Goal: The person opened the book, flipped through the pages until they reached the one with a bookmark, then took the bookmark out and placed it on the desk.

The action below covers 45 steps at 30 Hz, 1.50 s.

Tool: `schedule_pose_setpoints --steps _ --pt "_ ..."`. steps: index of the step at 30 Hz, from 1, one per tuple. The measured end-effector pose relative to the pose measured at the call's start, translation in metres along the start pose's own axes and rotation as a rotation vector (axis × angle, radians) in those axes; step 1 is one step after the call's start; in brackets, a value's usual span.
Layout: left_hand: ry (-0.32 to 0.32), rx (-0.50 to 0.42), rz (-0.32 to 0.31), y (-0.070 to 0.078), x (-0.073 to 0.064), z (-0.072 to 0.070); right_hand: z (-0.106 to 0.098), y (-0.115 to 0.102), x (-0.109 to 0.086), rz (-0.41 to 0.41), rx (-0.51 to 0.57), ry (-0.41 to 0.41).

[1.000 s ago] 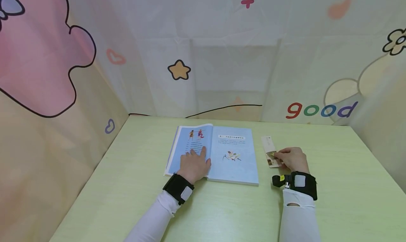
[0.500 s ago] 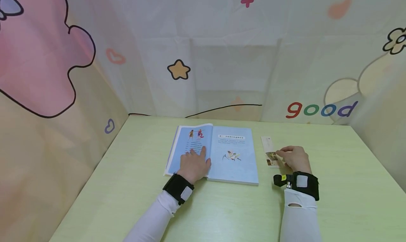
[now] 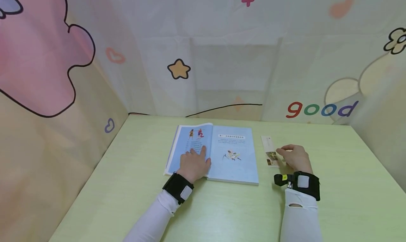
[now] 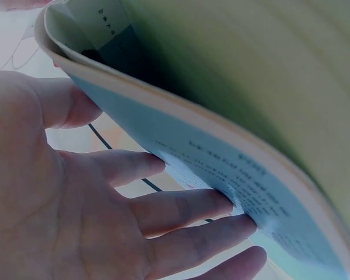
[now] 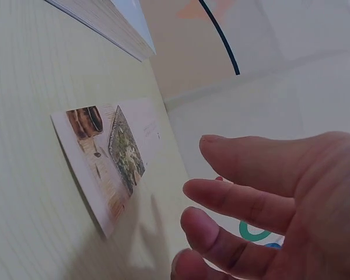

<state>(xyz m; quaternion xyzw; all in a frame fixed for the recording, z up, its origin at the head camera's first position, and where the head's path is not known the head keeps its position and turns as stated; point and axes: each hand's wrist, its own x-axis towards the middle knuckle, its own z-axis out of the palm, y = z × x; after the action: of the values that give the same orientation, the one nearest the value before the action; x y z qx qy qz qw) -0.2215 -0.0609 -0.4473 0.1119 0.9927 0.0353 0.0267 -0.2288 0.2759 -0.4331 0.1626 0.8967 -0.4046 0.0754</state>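
Observation:
An open book (image 3: 234, 169) with light blue pages lies on the table, with small figures and print on both pages. My left hand (image 3: 194, 166) rests on its left page, the fingers spread and the fingertips touching the paper in the left wrist view. Right of the book lies a narrow bookmark-like card (image 3: 269, 146), pale with a printed picture at its near end. My right hand (image 3: 295, 156) hovers just right of the card. In the right wrist view a gap shows between the loosely bent fingers (image 5: 239, 195) and the card (image 5: 108, 169), and nothing is held.
The pale green table (image 3: 222, 213) runs back to a printed curtain (image 3: 234, 69), which also hangs along both sides. Each wrist wears a black strap; a small camera (image 3: 280, 179) sticks out from the right one.
My right hand has let go of the card and drawn slightly to the right, away from it. The card stays flat on the table. My left hand has not visibly moved.

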Motion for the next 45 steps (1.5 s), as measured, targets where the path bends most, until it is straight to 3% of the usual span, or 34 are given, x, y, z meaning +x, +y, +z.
schedule_pose_setpoints --steps 12,22,27,35,45 --pt "-0.009 -0.013 -0.009 -0.004 -0.003 -0.007 -0.003 -0.003 0.002 -0.059 -0.016 -0.007" --pt "0.081 -0.054 0.022 -0.008 -0.002 -0.011 -0.002 -0.011 0.001 -0.090 -0.026 0.010" --pt "0.065 -0.066 0.022 -0.011 -0.001 -0.014 0.000 -0.016 0.000 -0.112 -0.047 0.005" --pt "0.068 -0.088 -0.036 -0.023 0.002 -0.023 0.004 -0.021 -0.004 -0.235 -0.139 0.004" --pt "0.127 -0.112 -0.053 -0.038 0.000 -0.043 0.007 -0.026 -0.008 -0.332 -0.195 0.005"
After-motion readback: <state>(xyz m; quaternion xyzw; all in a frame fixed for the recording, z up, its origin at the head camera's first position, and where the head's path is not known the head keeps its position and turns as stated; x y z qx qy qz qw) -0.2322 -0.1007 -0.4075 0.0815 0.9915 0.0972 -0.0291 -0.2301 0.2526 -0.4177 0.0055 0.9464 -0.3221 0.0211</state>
